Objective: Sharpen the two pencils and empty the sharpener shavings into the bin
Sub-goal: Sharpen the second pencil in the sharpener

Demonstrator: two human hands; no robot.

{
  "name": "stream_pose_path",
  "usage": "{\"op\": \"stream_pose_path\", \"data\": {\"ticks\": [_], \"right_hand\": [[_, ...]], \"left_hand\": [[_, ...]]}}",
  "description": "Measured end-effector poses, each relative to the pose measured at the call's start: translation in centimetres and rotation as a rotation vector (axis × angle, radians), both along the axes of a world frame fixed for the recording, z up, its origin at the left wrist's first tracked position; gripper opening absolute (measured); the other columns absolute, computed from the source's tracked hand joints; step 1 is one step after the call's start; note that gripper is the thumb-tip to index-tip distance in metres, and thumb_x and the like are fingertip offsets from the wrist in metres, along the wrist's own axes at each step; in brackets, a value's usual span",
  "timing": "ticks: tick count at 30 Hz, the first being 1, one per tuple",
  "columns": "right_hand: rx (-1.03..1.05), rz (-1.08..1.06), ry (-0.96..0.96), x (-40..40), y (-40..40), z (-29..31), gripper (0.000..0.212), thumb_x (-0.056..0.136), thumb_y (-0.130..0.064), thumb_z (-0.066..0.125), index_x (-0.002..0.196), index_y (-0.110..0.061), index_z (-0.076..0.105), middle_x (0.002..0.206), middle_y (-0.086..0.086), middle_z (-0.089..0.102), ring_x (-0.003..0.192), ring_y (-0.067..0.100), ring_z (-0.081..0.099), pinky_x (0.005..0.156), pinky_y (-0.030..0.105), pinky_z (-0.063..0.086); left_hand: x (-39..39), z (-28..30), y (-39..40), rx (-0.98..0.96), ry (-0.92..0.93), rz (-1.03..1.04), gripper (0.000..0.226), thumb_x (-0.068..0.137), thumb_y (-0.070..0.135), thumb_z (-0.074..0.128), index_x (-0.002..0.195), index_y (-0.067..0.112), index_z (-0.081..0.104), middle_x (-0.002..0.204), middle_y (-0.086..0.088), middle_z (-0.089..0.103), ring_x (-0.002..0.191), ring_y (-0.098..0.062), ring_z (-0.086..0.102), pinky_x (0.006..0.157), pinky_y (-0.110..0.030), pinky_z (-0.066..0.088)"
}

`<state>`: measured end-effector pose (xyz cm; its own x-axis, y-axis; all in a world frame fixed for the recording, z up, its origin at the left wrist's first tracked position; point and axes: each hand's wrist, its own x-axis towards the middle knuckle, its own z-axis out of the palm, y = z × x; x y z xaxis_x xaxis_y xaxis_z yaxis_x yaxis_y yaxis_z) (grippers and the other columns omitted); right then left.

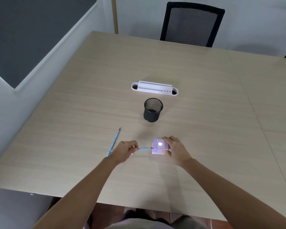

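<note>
Left hand (125, 150) grips pencil (144, 148) tip-in sharpener (160, 146), right hand (176, 150) clasping it.

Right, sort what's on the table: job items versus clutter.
Job:
- pencil held by left hand, tip at the sharpener
- sharpener steadied by right hand
- second pencil
- mesh bin

Lying about:
- white tray
- chair

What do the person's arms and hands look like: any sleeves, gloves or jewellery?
Both forearms are bare, with no sleeves in view. The left hand and right hand wear no gloves, and no watch, bracelet or ring shows.
</note>
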<state>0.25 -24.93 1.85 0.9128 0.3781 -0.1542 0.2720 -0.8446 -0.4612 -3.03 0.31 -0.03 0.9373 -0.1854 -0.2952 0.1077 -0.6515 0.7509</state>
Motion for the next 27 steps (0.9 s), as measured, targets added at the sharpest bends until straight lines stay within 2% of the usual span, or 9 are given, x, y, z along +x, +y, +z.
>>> {"op": "stream_pose_path", "data": {"ticks": [2, 5, 15, 20, 27], "right_hand": [[-0.003, -0.001, -0.002, 0.0, 0.0, 0.0, 0.045, 0.077, -0.015, 0.067, 0.12, -0.008, 0.054, 0.106, 0.012, 0.058, 0.092, 0.032, 0.051, 0.082, 0.04, 0.047], [-0.007, 0.002, -0.006, -0.1, 0.0, 0.0, 0.045, 0.077, -0.015, 0.067, 0.12, -0.008, 0.054, 0.104, 0.012, 0.058, 0.09, 0.033, 0.051, 0.081, 0.041, 0.047], [-0.002, 0.0, -0.026, -0.2, 0.0, -0.1, 0.048, 0.076, -0.014, 0.068, 0.121, -0.009, 0.053, 0.105, 0.012, 0.059, 0.089, 0.032, 0.051, 0.079, 0.037, 0.046], [0.011, -0.005, -0.045, -0.4, 0.0, -0.2, 0.047, 0.076, -0.014, 0.069, 0.12, -0.009, 0.054, 0.104, 0.012, 0.061, 0.09, 0.033, 0.053, 0.076, 0.035, 0.045], [-0.039, 0.001, -0.038, -0.4, 0.2, 0.1, 0.05, 0.079, -0.019, 0.067, 0.125, -0.008, 0.05, 0.114, 0.012, 0.06, 0.097, 0.033, 0.053, 0.084, 0.038, 0.046]], "left_hand": [[0.2, 0.0, 0.1, 0.005, -0.02, 0.006, 0.011, 0.093, 0.011, 0.054, 0.087, 0.01, 0.063, 0.07, -0.003, 0.06, 0.062, -0.017, 0.048, 0.053, -0.021, 0.036], [0.7, 0.0, 0.1, -0.003, -0.047, 0.022, 0.011, 0.093, 0.009, 0.055, 0.087, 0.008, 0.063, 0.068, -0.003, 0.06, 0.062, -0.018, 0.048, 0.055, -0.024, 0.036], [2.8, -0.2, -1.9, 0.056, -0.003, -0.013, 0.015, 0.092, 0.015, 0.055, 0.087, 0.016, 0.07, 0.067, 0.003, 0.062, 0.064, -0.014, 0.053, 0.063, -0.025, 0.042], [3.4, 0.2, -3.4, 0.065, 0.026, -0.031, 0.018, 0.09, 0.014, 0.054, 0.085, 0.015, 0.072, 0.063, 0.001, 0.059, 0.052, -0.006, 0.045, 0.056, -0.022, 0.038], [3.7, 0.7, -3.9, 0.107, 0.041, -0.063, 0.02, 0.091, 0.015, 0.052, 0.085, 0.015, 0.071, 0.067, 0.001, 0.061, 0.056, -0.011, 0.045, 0.065, -0.024, 0.038]]}}
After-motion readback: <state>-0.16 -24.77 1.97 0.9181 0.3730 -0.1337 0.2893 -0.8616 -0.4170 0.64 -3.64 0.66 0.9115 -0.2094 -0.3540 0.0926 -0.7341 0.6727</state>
